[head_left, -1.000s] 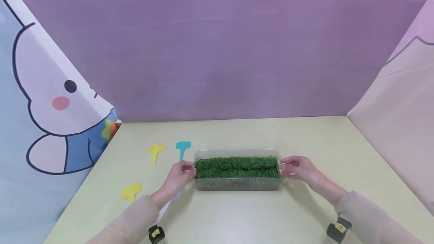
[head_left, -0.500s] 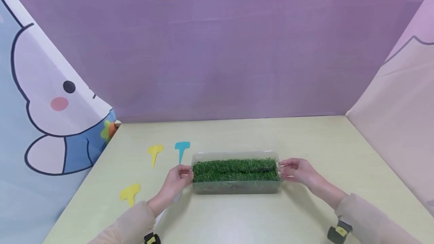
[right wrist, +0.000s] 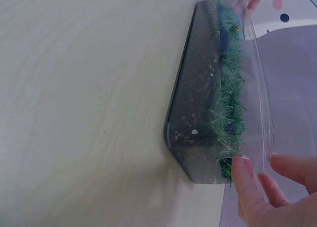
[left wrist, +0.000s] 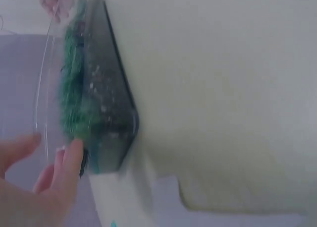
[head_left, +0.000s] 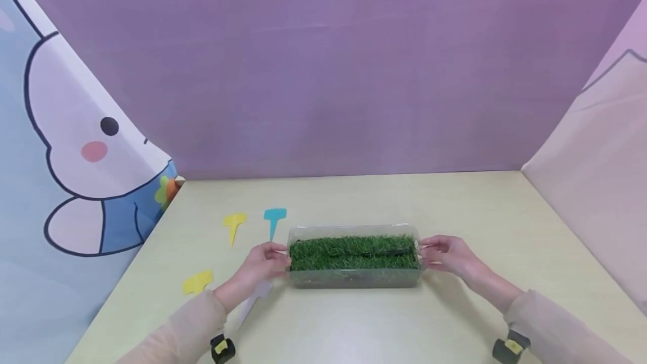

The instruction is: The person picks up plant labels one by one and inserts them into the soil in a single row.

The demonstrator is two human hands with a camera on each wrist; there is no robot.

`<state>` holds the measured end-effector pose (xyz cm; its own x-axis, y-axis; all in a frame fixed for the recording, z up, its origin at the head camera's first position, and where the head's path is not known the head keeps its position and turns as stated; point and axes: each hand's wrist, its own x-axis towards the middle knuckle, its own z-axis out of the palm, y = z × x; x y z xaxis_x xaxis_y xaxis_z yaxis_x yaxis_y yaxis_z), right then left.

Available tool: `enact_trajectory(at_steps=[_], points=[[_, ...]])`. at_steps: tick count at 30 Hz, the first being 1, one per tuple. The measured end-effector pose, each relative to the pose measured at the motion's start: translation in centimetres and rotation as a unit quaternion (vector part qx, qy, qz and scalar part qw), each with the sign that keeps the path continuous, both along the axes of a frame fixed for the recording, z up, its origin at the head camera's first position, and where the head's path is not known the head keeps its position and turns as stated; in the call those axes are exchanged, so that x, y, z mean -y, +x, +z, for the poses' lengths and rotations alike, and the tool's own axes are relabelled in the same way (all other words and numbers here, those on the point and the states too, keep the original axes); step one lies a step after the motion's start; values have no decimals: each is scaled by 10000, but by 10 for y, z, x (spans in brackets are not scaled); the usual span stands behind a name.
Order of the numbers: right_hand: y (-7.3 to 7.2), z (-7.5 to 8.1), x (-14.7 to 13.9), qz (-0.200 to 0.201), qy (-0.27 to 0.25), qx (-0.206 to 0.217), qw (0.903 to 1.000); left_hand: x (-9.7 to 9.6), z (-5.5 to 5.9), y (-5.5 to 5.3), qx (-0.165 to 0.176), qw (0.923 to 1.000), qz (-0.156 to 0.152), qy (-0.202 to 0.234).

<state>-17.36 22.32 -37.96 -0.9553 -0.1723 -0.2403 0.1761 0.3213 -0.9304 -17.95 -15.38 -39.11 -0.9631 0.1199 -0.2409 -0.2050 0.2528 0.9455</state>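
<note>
room: table (head_left: 354, 201) behind box (head_left: 354, 280) | left-side obstacles: blue tag (head_left: 275, 215), white tag (head_left: 259, 291)

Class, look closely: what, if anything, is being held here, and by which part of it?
The clear box, by its two short ends: the left hand grips one, the right hand the other.

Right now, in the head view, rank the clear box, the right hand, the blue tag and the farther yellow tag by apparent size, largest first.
1. Clear box
2. Right hand
3. Blue tag and farther yellow tag: too alike to rank.
</note>
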Motion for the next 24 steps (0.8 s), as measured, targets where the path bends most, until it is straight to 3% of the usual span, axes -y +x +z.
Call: enact_trajectory(at_steps=[6, 12, 19, 24], points=[[1, 1, 0, -19, -37, 33, 10000, 14, 5, -20, 237, 9955, -885, -256], [2, 1, -1, -23, -64, -18, 10000, 22, 11, -37, 131, 9871, -1445, -679], [2, 0, -1, 17, -51, -63, 10000, 28, 14, -55, -383, 9760, -1589, -1438], [1, -1, -1, 24, -76, -56, 10000, 32, 15, -69, -817, 9590, -1646, -2158]])
